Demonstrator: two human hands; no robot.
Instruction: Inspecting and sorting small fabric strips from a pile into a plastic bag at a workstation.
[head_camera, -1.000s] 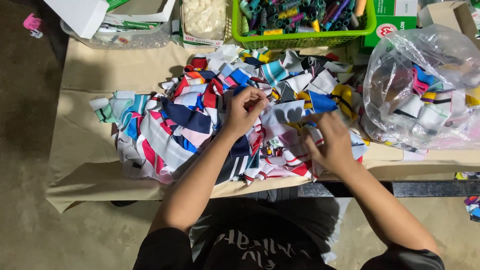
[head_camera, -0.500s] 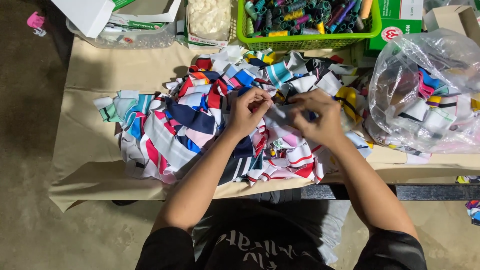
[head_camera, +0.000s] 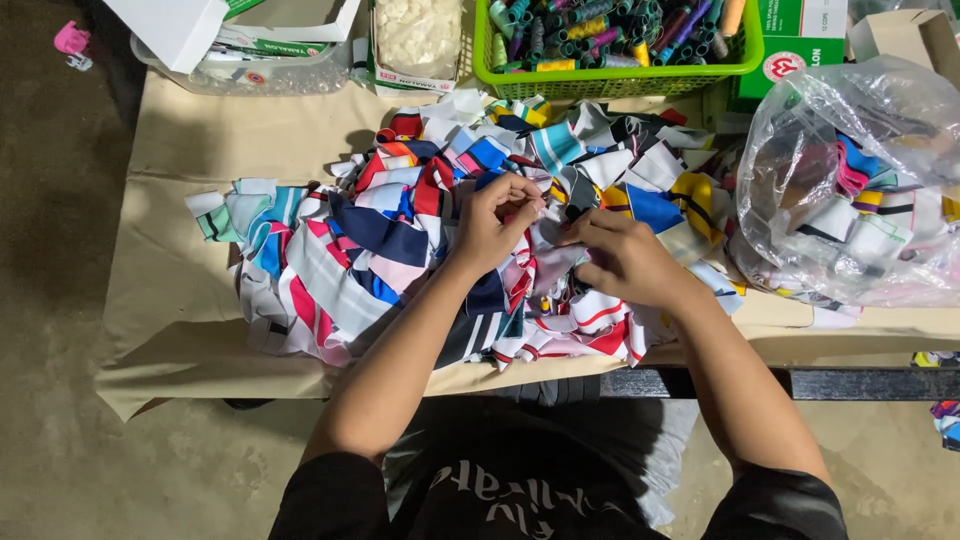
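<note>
- While both hands work mid-table, left hand (head_camera: 492, 222) and right hand (head_camera: 622, 262) pinch one pale fabric scrap (head_camera: 552, 240) between them, atop the pile of striped cloth pieces (head_camera: 340, 260).
- Clear plastic bag (head_camera: 850, 190) of scraps: right.
- Green basket (head_camera: 610, 82) of thread spools: behind.

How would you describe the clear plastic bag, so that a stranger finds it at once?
Look at the paper-covered table, then at its right end, beside the heap of striped fabric pieces. The clear plastic bag sits there: only its cloth pieces are wrapped in crinkled transparent film.
</note>
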